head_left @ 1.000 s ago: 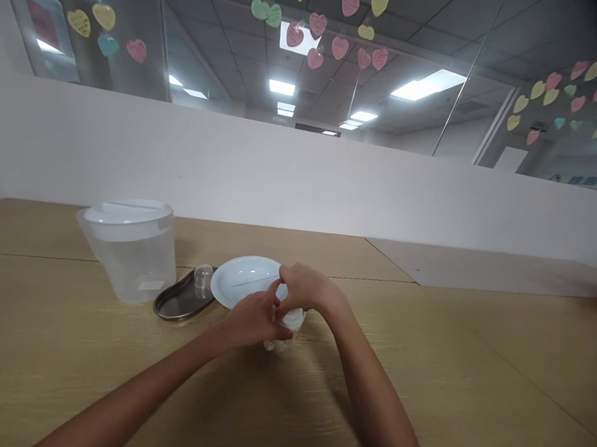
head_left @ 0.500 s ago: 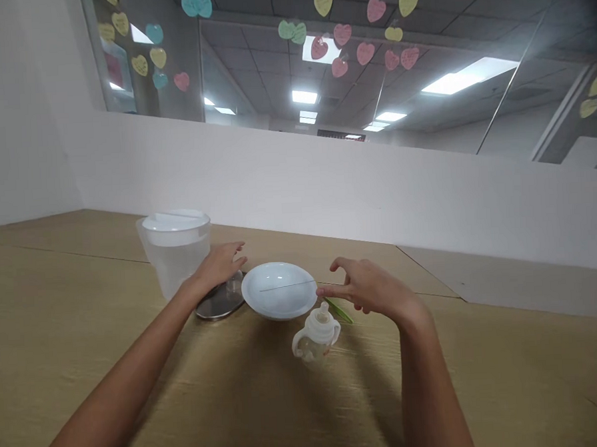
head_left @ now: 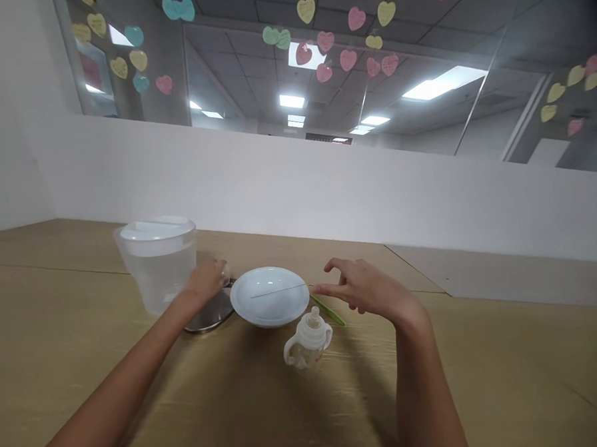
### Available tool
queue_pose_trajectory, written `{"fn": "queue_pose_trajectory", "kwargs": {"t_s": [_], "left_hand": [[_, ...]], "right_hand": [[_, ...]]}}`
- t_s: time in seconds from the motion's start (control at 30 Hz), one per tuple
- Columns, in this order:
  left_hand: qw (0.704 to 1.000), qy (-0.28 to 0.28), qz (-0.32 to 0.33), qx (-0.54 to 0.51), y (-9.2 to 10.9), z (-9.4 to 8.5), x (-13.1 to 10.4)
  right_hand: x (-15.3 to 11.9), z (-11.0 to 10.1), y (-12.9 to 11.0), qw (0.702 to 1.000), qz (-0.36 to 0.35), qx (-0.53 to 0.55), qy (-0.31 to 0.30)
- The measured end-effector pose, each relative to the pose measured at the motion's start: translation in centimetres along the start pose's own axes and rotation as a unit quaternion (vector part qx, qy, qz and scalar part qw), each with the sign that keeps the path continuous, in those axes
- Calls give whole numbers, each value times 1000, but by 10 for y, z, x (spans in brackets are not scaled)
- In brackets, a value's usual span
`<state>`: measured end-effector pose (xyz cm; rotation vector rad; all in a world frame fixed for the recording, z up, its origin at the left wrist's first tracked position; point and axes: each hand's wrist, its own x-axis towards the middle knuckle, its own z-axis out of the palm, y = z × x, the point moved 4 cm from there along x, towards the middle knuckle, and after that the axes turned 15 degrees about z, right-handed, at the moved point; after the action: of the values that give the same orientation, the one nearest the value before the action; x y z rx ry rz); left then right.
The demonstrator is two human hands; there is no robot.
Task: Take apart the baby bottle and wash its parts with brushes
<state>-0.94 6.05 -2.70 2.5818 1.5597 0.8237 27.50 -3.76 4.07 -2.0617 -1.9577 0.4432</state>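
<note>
The left hand [head_left: 206, 280] is curled around a small clear plastic cap [head_left: 226, 275] at the far end of a dark metal tray [head_left: 210, 315]; the fingers hide much of the cap, and whether it touches the tray cannot be told; the tray lies flat on the bench [head_left: 213, 408], its right end close by a white bowl [head_left: 271, 318]; the left wrist passes over the tray, just in front of a translucent pitcher [head_left: 164, 277] that stands upright, its white lid [head_left: 157, 229] on top.

The right hand [head_left: 369, 290] is loose and spread, gripping nothing that shows; its upper finger is bent and its lower digit points left, the tip near the bowl's right rim and the upper end of a slim green handle [head_left: 328, 310]; contact there cannot be made out; the handle slants down to the right, below the hand; a thin dark line runs across the bowl, too fine to tell whether it is a rod or a mark.

A two-handled baby bottle [head_left: 309, 343] stands upright on the bench, in front of the bowl's right side and apart from both hands; its white collar and pale teat are on; behind the bench rises a white wall [head_left: 277, 191], with heart-shaped sticky notes [head_left: 306, 10] on the glass [head_left: 240, 73] above.
</note>
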Motion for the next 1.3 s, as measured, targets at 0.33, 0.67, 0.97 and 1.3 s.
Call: {"fn": "queue_pose_trajectory", "kwargs": {"t_s": [0.33, 0.67, 0.97, 1.3], "left_hand": [[974, 93, 174, -108, 143, -20, -14], [965, -54, 190, -173, 150, 19, -16], [948, -87, 204, -230, 147, 29, -14], [939, -100, 207, -254, 151, 29, -15]], "right_hand": [[-11, -15, -7, 987, -128, 96, 14], [1, -3, -13, 984, -173, 43, -12], [10, 9, -13, 985, -144, -1, -94], [16, 18, -16, 985, -139, -39, -95]]}}
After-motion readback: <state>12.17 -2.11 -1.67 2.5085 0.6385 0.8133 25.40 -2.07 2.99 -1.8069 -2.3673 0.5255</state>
